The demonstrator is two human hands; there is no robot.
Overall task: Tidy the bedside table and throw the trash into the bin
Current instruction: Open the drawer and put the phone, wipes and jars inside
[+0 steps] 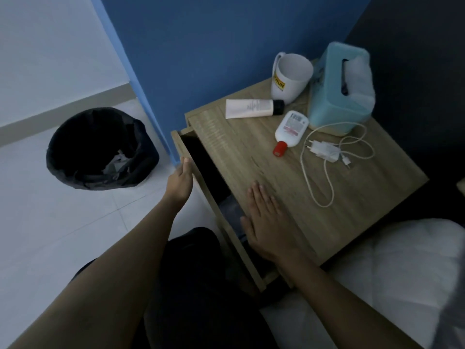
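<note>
Wooden drawer (201, 187) front gripped by left hand (180, 181); right hand (266, 222) flat, released.

Left hand (180, 181) curled, right hand (264, 217) flat, fingers extended.

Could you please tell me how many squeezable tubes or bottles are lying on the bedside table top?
2. The white tube with a black cap lies near the back edge, in front of the mug. The white bottle with a red cap lies beside the tissue box. The open drawer may hide others.
</note>
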